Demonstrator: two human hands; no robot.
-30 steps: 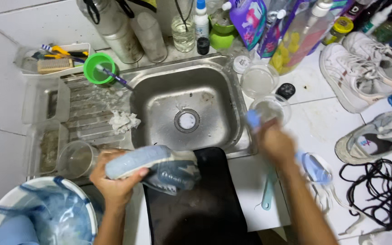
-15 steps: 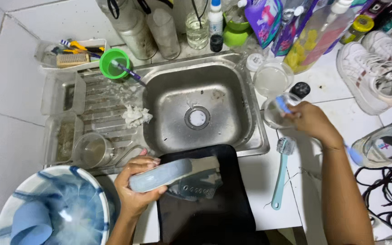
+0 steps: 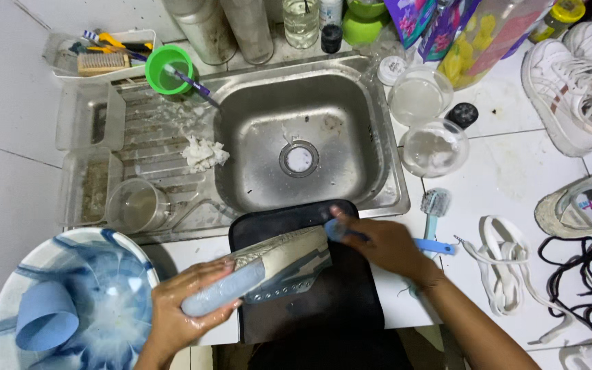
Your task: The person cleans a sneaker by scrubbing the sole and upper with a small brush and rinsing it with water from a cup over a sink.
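On the black rubber mat (image 3: 351, 294) before the steel sink (image 3: 371, 171) — a grey-and-blue canvas sneaker (image 3: 268, 270), tipped on its side.
Left hand (image 3: 179, 312) wraps the pale sole; right hand (image 3: 385, 247) pinches a small blue brush (image 3: 378, 238) at the toe — a wet grip could slip, dropping the shoe.

Not much packaging here, it's all bunched along the back edge behind the sink (image 3: 378, 137). There's a purple refill pouch (image 3: 412, 12) with a bit of teal and pink on it, cut off by the top edge. Right beside it, a clear pouch (image 3: 477, 41) with yellow shapes and pink showing through, leaning toward the tabletop. Far top right, a small yellow-capped jar (image 3: 564, 14). No signs or screens.
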